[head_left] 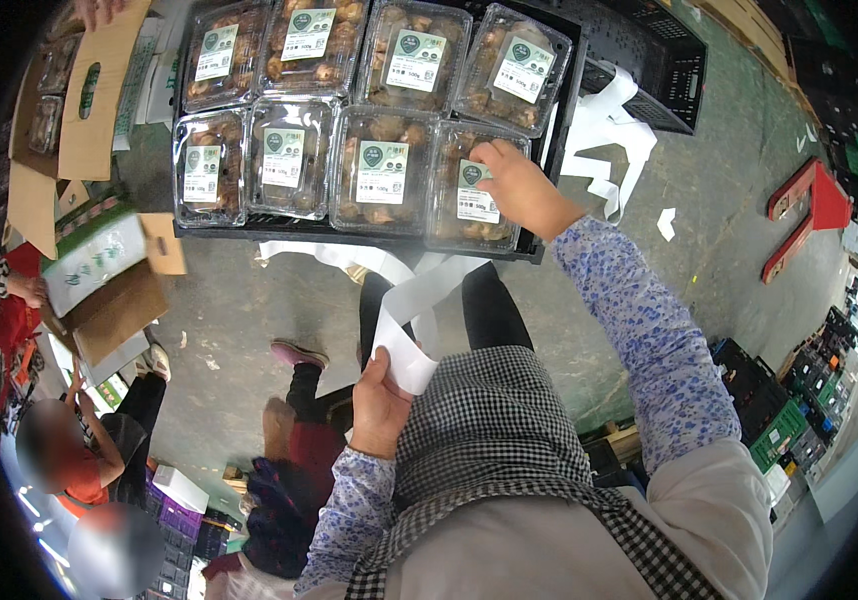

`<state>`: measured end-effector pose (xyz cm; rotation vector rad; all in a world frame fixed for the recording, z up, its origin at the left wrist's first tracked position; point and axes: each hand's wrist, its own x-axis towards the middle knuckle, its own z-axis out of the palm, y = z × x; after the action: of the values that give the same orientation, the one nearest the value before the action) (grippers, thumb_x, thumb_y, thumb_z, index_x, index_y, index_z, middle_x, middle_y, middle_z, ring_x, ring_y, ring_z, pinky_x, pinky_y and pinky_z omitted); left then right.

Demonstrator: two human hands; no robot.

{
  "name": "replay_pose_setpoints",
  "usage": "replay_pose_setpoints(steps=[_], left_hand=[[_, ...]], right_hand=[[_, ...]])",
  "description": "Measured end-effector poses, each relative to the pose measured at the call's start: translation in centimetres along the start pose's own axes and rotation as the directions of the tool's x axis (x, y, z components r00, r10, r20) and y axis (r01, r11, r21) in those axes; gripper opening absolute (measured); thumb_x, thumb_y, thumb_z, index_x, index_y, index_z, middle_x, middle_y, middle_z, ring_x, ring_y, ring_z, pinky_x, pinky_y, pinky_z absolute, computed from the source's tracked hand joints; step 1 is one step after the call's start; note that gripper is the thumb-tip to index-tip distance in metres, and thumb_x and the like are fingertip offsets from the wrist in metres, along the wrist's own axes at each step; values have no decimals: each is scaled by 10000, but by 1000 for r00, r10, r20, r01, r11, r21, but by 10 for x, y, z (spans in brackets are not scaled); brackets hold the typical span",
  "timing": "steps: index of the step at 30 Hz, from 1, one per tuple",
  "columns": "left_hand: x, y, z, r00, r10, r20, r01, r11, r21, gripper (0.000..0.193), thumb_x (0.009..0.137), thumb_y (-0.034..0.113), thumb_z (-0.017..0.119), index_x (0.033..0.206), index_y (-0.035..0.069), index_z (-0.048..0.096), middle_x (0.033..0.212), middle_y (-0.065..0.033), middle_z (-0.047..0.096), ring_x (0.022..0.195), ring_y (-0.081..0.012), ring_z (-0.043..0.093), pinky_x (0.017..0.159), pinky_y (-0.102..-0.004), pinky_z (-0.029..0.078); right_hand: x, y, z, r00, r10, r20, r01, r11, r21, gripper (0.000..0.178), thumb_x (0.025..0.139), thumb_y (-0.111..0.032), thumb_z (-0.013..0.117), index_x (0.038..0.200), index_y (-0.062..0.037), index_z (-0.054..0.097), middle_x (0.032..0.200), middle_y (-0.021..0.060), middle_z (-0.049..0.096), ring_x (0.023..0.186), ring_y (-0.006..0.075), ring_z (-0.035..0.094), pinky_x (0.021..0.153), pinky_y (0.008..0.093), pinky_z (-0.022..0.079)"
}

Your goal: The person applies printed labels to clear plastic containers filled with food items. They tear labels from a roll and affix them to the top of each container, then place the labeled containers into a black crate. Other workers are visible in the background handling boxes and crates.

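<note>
Clear plastic clamshell packs [385, 150] of brown, mushroom-like pieces lie in two rows in a black crate [349, 238]. Each bears a white and green label. Over the near-row pack at the far right [439, 228], my right hand [527, 190] has its fingers curled and pressed together at the upper right of the label [476, 206], which they partly cover. Lower down, in front of my checked apron, my left hand [381, 410] is closed on a white label backing strip [409, 362]. The strip loops up toward the crate's near edge.
More backing strip [604, 150] trails beside an empty black crate [649, 60] at the right. Open cardboard boxes [99, 120] stand at the left, with co-workers' hands near them. A red forked metal piece [824, 200] lies on the floor. Stacked crates [774, 430] line the far right.
</note>
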<state>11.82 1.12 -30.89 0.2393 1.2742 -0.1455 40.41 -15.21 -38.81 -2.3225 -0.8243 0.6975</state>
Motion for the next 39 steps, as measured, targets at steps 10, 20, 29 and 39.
replay_pose_setpoints(steps=[10,20,29,39], left_hand=[[20,-9,70,932,92,350,-112,993,37,438,991,279,410,1324,-5,417,1247,-126,557,1115,-255,566,974,-429,439],[93,-28,127,918,372,134,-387,915,116,350,992,191,405,1237,-55,444,1220,-124,540,1074,-245,564,969,-397,426],[77,-50,164,934,358,-17,-320,853,413,431,954,255,495,1233,-72,454,1071,-94,589,906,-187,602,729,-278,475],[111,-40,146,836,519,177,-518,642,566,348,958,277,494,1120,-23,569,974,-68,619,861,-150,581,765,-282,461]], right_hand=[[-27,-3,-16,843,458,-282,-450,888,95,520,792,-302,732,1124,30,509,1078,199,572,933,322,596,803,382,498],[-13,47,36,697,638,-328,-411,730,545,481,849,-166,677,1188,100,462,996,159,637,821,192,628,716,299,514],[-21,30,5,770,521,-368,-445,852,275,357,838,-170,668,1029,80,499,847,215,649,773,341,648,676,383,506],[-23,52,-58,884,417,-209,-374,901,219,327,873,-293,631,960,18,579,699,148,645,643,292,641,587,389,502]])
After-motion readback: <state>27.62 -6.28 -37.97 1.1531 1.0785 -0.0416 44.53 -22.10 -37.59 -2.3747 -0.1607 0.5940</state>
